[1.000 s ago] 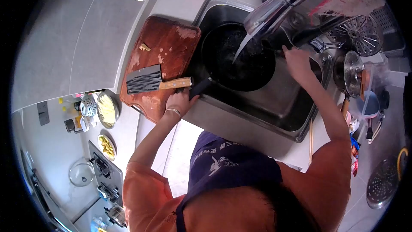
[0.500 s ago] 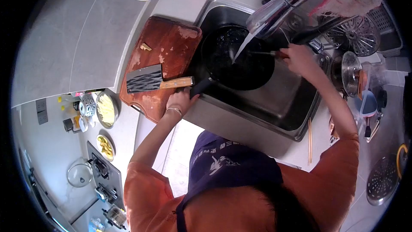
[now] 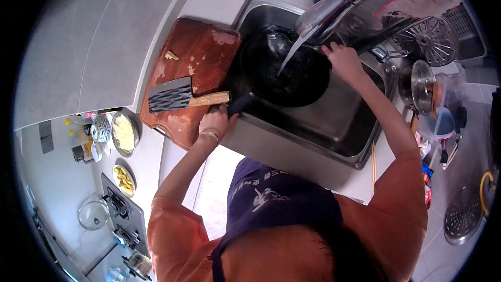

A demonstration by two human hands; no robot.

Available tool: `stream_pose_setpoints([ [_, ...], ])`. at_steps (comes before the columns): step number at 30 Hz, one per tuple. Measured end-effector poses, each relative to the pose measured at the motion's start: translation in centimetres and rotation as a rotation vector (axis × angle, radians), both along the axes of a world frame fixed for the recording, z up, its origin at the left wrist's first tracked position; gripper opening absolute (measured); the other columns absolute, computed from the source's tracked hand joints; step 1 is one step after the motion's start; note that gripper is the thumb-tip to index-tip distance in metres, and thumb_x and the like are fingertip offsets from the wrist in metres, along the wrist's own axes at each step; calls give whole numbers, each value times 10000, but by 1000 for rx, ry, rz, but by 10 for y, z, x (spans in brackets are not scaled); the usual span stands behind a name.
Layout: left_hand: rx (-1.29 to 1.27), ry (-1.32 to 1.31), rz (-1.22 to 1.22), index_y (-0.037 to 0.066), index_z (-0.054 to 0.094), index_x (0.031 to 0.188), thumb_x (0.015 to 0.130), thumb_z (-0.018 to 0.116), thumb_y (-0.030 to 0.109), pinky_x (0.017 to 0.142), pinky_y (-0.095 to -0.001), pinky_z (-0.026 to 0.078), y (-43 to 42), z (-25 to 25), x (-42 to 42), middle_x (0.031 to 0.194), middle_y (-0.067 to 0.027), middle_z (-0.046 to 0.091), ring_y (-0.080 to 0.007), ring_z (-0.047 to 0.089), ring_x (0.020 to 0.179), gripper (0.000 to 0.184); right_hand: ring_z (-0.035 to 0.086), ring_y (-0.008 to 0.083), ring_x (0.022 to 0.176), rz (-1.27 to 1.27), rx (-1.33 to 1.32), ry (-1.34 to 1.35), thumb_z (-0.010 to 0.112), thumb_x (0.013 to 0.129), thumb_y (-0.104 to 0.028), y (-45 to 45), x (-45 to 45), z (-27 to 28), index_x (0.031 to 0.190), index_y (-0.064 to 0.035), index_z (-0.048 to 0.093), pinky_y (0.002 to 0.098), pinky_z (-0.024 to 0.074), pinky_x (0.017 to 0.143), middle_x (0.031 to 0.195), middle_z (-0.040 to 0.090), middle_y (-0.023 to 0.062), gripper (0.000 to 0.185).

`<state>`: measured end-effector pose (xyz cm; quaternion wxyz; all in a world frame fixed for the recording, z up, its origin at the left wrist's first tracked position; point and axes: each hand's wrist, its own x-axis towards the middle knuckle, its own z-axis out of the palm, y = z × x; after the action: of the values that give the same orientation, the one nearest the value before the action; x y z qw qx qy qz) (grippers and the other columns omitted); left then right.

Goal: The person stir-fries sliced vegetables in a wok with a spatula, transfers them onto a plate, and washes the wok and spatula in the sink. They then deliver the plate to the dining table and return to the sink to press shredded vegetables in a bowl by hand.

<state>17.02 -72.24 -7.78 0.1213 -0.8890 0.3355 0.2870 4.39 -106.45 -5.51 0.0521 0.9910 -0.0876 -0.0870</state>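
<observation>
A black wok (image 3: 308, 86) sits in the sink with water in it, under a running stream from the faucet (image 3: 331, 10). My left hand (image 3: 215, 121) is closed around the wok's black handle (image 3: 241, 104), at the sink's left edge. My right hand (image 3: 343, 61) is closed on a long-handled metal utensil over the wok's right rim; its head is hard to make out in the water. On the wooden cutting board (image 3: 209, 55), left of the sink, lie a cleaver (image 3: 171, 95) and a small piece of ginger-like food (image 3: 171, 55).
The steel sink (image 3: 339, 125) has a raised rim. Chopsticks (image 3: 373, 167) lie at its right. A glass lid (image 3: 421, 86) and a steamer rack (image 3: 430, 42) stand farther right. A bowl of pale shreds (image 3: 124, 133) and a dish of yellow pieces (image 3: 123, 180) are near the stove (image 3: 122, 211).
My right hand has moved left and slightly up, toward the wok, with the utensil. A rounded shiny shape now shows in the wok's upper part. My left hand keeps its hold.
</observation>
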Motion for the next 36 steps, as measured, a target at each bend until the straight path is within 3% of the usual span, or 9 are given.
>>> stream_pose_setpoints([
  [2, -111, -117, -54, 22, 491, 911, 810, 417, 536, 556, -418, 505, 9, -14, -1, 687, -189, 608, -330, 615, 636, 529, 562, 266, 857, 97, -12, 3, 571, 667, -26, 3, -5, 1, 1045, -62, 525, 359, 485, 675, 944, 528, 124, 383],
  [7, -71, -98, -35, 23, 477, 933, 811, 420, 534, 536, -415, 504, 7, -12, -3, 690, -177, 606, -320, 617, 631, 529, 578, 274, 830, 187, 87, 3, 572, 686, -71, 5, -32, 38, 1017, -72, 564, 368, 490, 658, 888, 560, 155, 331],
  [9, -55, -84, -19, 21, 471, 945, 812, 419, 534, 529, -416, 503, 4, -6, -3, 700, -176, 606, -319, 617, 636, 533, 593, 302, 778, -58, 201, 354, 580, 695, -154, 1, -39, 55, 930, -70, 617, 397, 486, 663, 780, 593, 189, 252],
  [12, -57, -84, -38, 18, 468, 987, 815, 403, 543, 548, -416, 504, 3, -5, -2, 740, -191, 608, -323, 617, 668, 556, 592, 330, 747, -194, 462, 389, 575, 705, -220, -11, -62, 57, 855, -73, 638, 421, 476, 687, 708, 597, 198, 220],
  [18, -40, -24, -70, 23, 459, 1075, 823, 372, 548, 614, -425, 498, 4, -5, 1, 794, -210, 609, -349, 608, 716, 588, 584, 341, 767, -351, 449, 272, 532, 749, -205, 15, -62, 24, 864, -61, 625, 423, 471, 702, 771, 601, 191, 206],
  [20, -64, -37, -25, 17, 510, 955, 813, 458, 480, 624, -407, 506, 0, 0, 1, 796, -201, 609, -317, 615, 733, 487, 585, 341, 765, -300, 436, 254, 525, 753, -195, 16, -72, 19, 864, -46, 622, 435, 469, 699, 778, 595, 209, 210],
  [22, -63, -32, -38, 17, 507, 962, 816, 454, 479, 622, -406, 507, -1, 1, 3, 788, -198, 610, -319, 615, 729, 488, 586, 339, 758, -282, 436, 368, 525, 753, -195, 24, -73, 38, 839, -34, 626, 442, 468, 692, 763, 592, 217, 209],
  [29, -2, -27, -55, 16, 498, 986, 827, 431, 483, 632, -395, 507, -2, 4, 2, 792, -204, 612, -320, 616, 736, 497, 591, 337, 759, -279, 351, 331, 530, 758, -209, 16, -55, 23, 803, -41, 638, 430, 469, 706, 773, 596, 216, 205],
  [36, -55, -48, -71, 3, 497, 980, 824, 439, 483, 627, -396, 507, 0, 2, 3, 777, -206, 614, -329, 617, 721, 508, 586, 348, 749, -308, 528, 289, 518, 777, -203, 16, -72, 18, 949, -93, 625, 427, 468, 685, 800, 605, 192, 231],
])
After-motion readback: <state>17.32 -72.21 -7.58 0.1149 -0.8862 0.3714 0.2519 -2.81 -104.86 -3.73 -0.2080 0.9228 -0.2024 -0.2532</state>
